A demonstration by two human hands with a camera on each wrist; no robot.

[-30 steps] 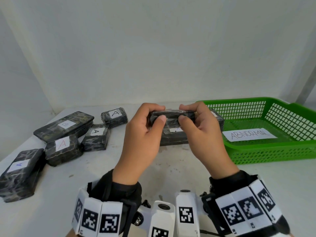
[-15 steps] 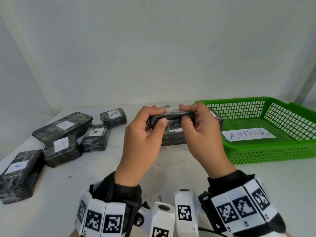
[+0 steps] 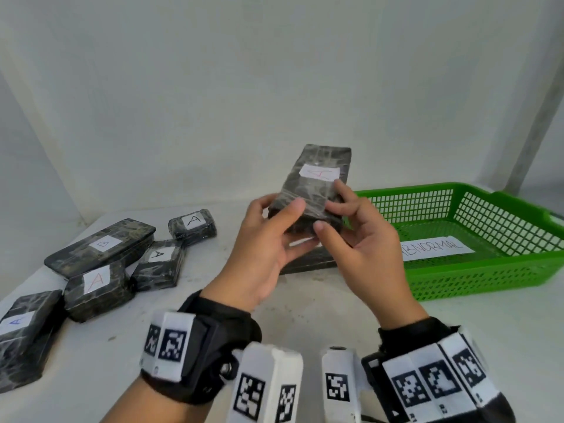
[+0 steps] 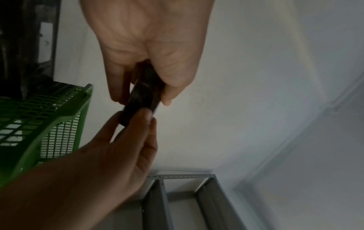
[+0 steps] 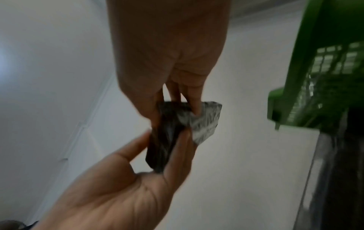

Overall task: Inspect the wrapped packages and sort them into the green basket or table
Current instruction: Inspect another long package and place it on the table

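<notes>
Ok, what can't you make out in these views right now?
- Held package: label letter blurred in the head view; wrist views show only its edge.
- Package behind the hands: mostly hidden by left hand and right hand.
- Leftmost package: cut off by the frame edge.

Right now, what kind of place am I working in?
Likely a makeshift inspection or sorting bench: a white table against bare walls, a green basket holding an "ABNORMAL" sign, and dark wrapped packages with lettered labels. Grey metal shelving stands nearby.
</notes>
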